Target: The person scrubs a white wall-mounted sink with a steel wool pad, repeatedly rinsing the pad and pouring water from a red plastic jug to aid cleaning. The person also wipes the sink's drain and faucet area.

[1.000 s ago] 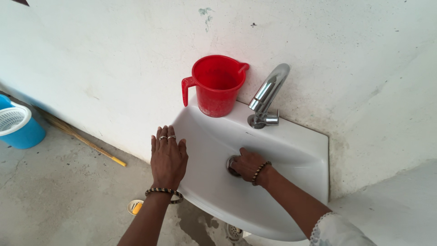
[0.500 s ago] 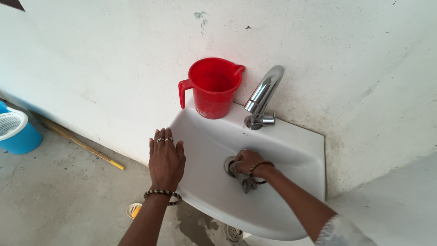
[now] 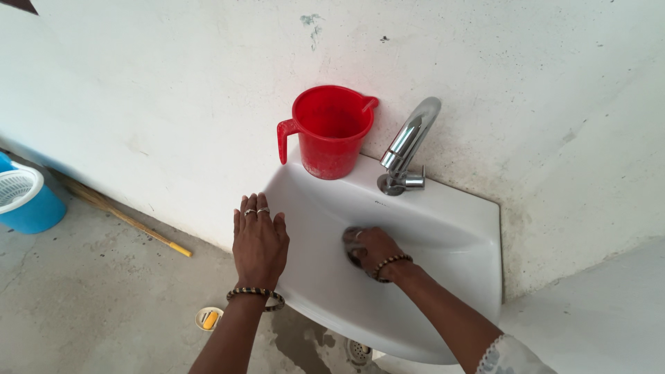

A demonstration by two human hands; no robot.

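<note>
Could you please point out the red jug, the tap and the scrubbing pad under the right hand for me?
red jug [image 3: 331,142], head view, on the front of its body.
tap [image 3: 409,138], head view, on the curved metal spout.
scrubbing pad [image 3: 350,235], head view, on the grey edge showing beside the right hand [image 3: 374,251].

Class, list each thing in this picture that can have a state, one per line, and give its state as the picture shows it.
Tap: no water running from it.
Red jug: upright on the basin's back ledge.
Washbasin: no pooled water showing.
Left hand: flat, open, on the basin's left rim.
Right hand: inside the bowl, pressing on something grey.
Blue bucket: upright on the floor, white basket in it.
</note>
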